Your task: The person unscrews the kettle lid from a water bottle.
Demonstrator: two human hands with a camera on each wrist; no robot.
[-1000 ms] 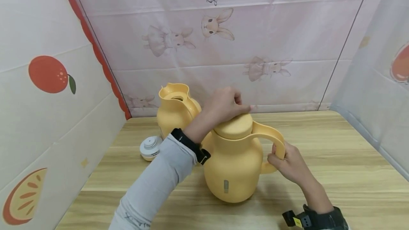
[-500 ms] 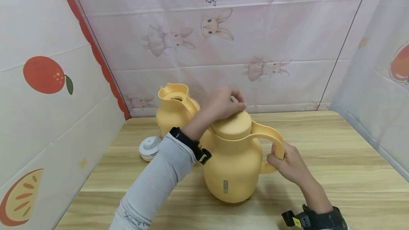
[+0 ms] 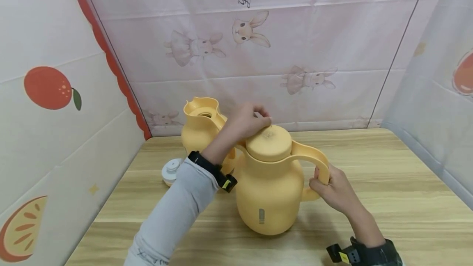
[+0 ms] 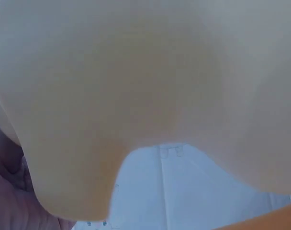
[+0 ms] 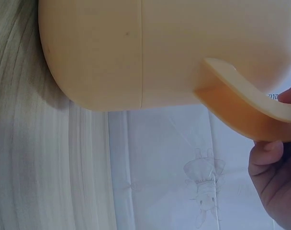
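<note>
A yellow jug [image 3: 271, 194] with a grey mark on its front stands upright on the wooden table. Its round lid [image 3: 273, 145] sits on the neck, with a scuffed patch on top. My left hand [image 3: 247, 120] reaches over the lid's back-left edge, fingers curled and tips at the rim, some fingers hidden. My right hand [image 3: 334, 188] grips the handle [image 3: 314, 153] from the right. The right wrist view shows thumb and fingers around the handle [image 5: 251, 105]. The jug [image 4: 136, 86] fills most of the left wrist view, with part of the left hand [image 4: 14, 191] behind it.
Behind and to the left stands a second yellow jug [image 3: 199, 128], its mouth uncovered. Beside it a white-and-yellow lid [image 3: 171, 170] lies with its white side up, partly covered by my left sleeve [image 3: 173, 212]. A rabbit-print cloth [image 3: 325, 40] hangs at the back.
My left hand has moved left across the back of the lid, baring more of its top. The right hand keeps its hold, and the jug stays in place.
</note>
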